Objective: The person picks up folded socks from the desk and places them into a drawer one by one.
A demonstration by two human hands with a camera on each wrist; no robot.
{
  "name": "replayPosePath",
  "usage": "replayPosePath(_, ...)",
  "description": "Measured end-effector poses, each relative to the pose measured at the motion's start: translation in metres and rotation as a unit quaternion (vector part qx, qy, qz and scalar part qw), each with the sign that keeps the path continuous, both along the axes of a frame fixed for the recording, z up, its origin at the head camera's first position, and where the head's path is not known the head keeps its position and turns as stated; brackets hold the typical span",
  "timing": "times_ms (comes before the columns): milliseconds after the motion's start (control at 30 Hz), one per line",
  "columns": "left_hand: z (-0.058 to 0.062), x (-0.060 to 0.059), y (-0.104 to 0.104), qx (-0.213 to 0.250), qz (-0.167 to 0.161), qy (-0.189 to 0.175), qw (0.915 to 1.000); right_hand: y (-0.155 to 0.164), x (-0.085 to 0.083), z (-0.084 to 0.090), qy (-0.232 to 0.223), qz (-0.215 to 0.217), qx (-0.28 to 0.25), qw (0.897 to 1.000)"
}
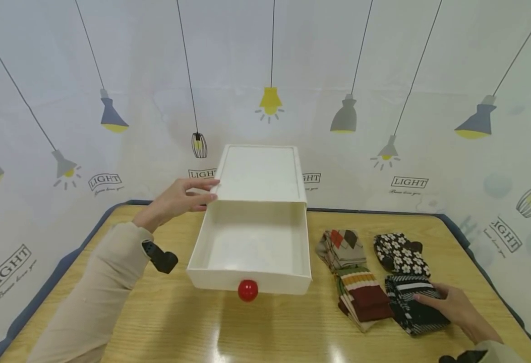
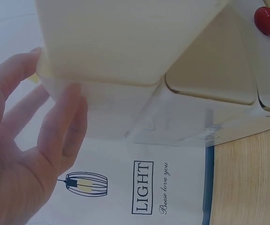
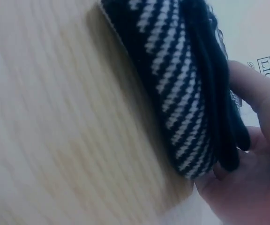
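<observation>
A white drawer box (image 1: 259,171) stands at the middle of the table, its drawer (image 1: 251,280) pulled out toward me with a round red knob (image 1: 248,291) on the front. At the box's left edge, my left hand (image 1: 176,200) touches the side with extended fingers (image 2: 62,117). On the right, my right hand (image 1: 458,305) pinches the near right corner of a folded black-and-white patterned sock (image 1: 417,305). Its thumb (image 3: 257,86) lies over the sock's upper side, while the other fingers are partly hidden by the fabric.
Beside that sock lies a folded maroon, green and yellow striped sock (image 1: 365,295). Behind are a beige argyle sock (image 1: 344,252) and a black sock with white flowers (image 1: 401,254). A lamp-printed white curtain (image 1: 156,126) surrounds the wooden table (image 1: 156,312).
</observation>
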State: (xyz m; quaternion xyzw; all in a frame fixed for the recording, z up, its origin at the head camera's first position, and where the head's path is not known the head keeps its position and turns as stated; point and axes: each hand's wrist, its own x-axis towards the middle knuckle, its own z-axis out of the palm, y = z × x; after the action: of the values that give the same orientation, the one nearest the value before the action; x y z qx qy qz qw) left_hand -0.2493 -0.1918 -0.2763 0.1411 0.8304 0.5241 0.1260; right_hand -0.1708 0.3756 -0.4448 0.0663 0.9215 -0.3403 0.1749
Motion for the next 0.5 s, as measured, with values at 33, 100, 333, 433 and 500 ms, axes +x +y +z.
replayPosePath(33, -0.0001, 0.0, -0.0001, -0.001, -0.001, 0.001, 1.0, -0.0008, 0.0003, 0.0007, -0.003, -0.004, -0.002, 1.0)
replayPosePath(100, -0.0003, -0.0001, -0.0004, -0.003, -0.003, 0.001, 1.0, -0.0021, 0.0007, 0.0017, -0.005, -0.008, -0.006, 1.0)
replayPosePath(333, 0.0007, 0.0, 0.0002, -0.014, 0.006, 0.0, 0.9999, -0.0053, 0.0052, 0.0003, 0.007, -0.044, -0.039, 0.998)
replayPosePath(433, 0.0005, -0.0001, 0.0011, -0.015, 0.007, 0.0, 0.9999, -0.0053, 0.006, -0.001, 0.004, -0.051, -0.039, 0.998)
replayPosePath(500, 0.0006, 0.0001, 0.0015, -0.012, 0.007, -0.001, 0.9999, -0.0055, 0.0059, -0.0012, 0.004, -0.051, -0.04, 0.998)
